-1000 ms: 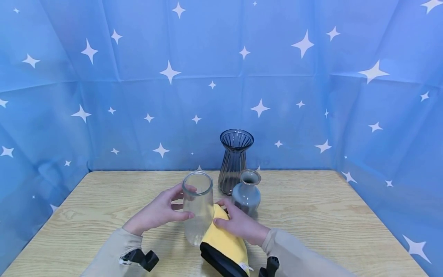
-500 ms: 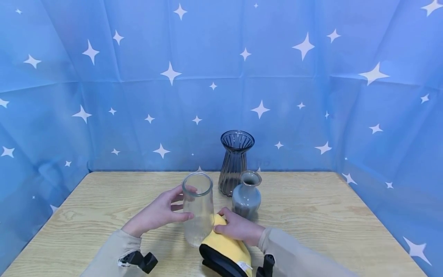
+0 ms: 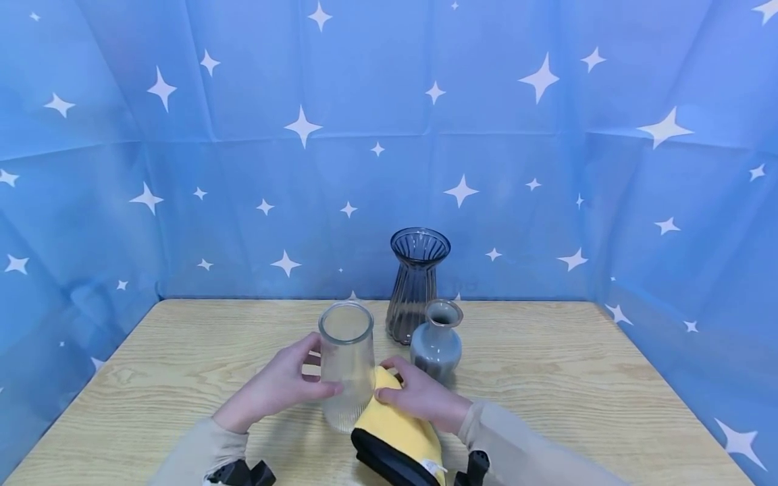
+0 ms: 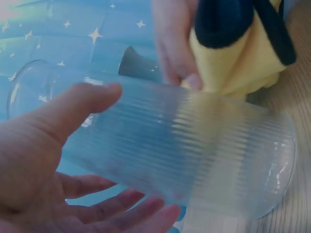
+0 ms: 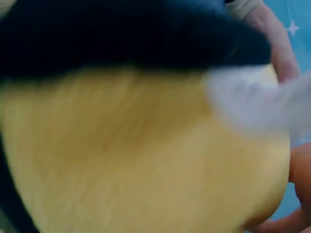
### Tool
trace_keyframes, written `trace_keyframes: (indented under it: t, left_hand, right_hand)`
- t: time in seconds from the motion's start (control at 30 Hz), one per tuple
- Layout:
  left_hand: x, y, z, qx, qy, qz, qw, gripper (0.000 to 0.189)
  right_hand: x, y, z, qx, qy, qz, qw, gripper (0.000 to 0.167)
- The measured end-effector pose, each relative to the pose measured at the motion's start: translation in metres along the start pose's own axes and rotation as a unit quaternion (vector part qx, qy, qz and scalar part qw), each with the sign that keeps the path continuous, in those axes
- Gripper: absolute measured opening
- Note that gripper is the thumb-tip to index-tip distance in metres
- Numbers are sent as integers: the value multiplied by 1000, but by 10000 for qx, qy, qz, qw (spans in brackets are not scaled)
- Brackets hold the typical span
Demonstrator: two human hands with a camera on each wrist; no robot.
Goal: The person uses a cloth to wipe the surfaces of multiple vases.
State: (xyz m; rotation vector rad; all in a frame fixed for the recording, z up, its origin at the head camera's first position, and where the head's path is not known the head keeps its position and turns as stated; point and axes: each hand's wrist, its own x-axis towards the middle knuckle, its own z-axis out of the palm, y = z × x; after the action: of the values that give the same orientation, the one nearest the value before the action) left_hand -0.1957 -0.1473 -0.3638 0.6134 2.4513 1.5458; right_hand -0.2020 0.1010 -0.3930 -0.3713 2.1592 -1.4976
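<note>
A clear ribbed glass vase (image 3: 343,364) stands upright at the middle of the table. My left hand (image 3: 276,385) holds it from the left, thumb on the near side; in the left wrist view the fingers (image 4: 121,208) curve along its other side. My right hand (image 3: 425,398) pinches a folded yellow cloth (image 3: 395,425) with black edging and a white tag. The cloth's upper end lies against the vase's right side. In the right wrist view the yellow cloth (image 5: 146,155) fills most of the picture and hides the pinching fingertips.
Behind the right hand stands a small grey-blue glazed vase (image 3: 436,347). Farther back is a tall smoky glass vase (image 3: 413,297) with a flared mouth. A blue curtain (image 3: 243,169) with white stars surrounds the wooden table (image 3: 547,378).
The right hand and cloth slid down a little along the glass vase, then back up. The left hand has shifted slightly, its fingertips no longer showing through the upper glass. Both other vases stay put.
</note>
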Motion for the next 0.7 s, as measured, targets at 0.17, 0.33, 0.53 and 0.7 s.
trace_keyframes:
  t: [0.17, 0.33, 0.53, 0.7]
  left_hand:
    - [3, -1, 2, 23, 116, 9, 9999, 57]
    - [4, 0, 1, -22, 35, 116, 9999, 60]
    - [6, 0, -1, 88, -43, 101, 9999, 60]
    - [8, -1, -2, 93, -102, 45, 9999, 57]
  right_hand:
    - [-3, -13, -5, -476, 422, -534, 9965, 55]
    - [-6, -27, -9, -725, 772, -959, 9897, 51]
    - [-8, -38, -11, -672, 1148, -1256, 9831, 51]
    - [-10, -46, -13, -447, 1378, -1293, 9810, 49]
